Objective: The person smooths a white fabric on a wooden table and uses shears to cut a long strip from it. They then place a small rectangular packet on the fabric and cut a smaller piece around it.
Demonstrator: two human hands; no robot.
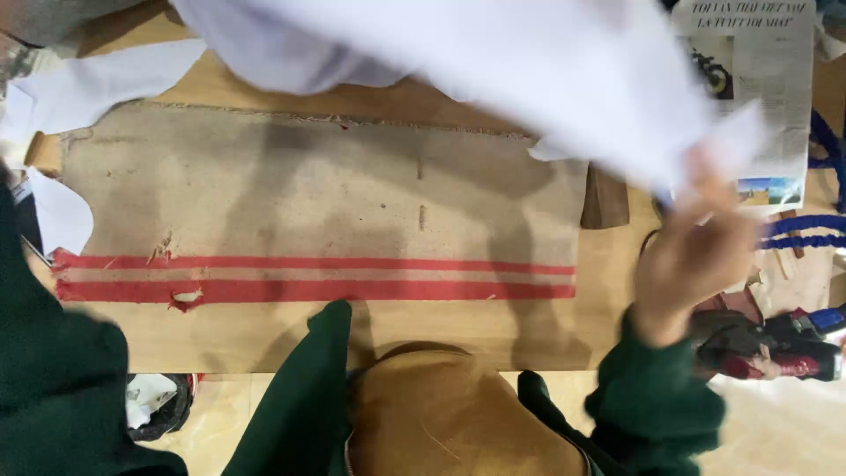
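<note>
My right hand, in a dark green sleeve, is raised at the right and blurred with motion. Its fingers are closed on the edge of a large white cloth that hangs across the top of the view. Under the cloth, a beige padded cover with two red stripes lies flat on a wooden table. My left sleeve fills the lower left corner, and the left hand itself is out of sight.
White fabric pieces lie at the table's left end. A dark wooden block sits at the cover's right edge. A newspaper, blue cord and a red and black tool are at the right. A container of scraps stands on the floor.
</note>
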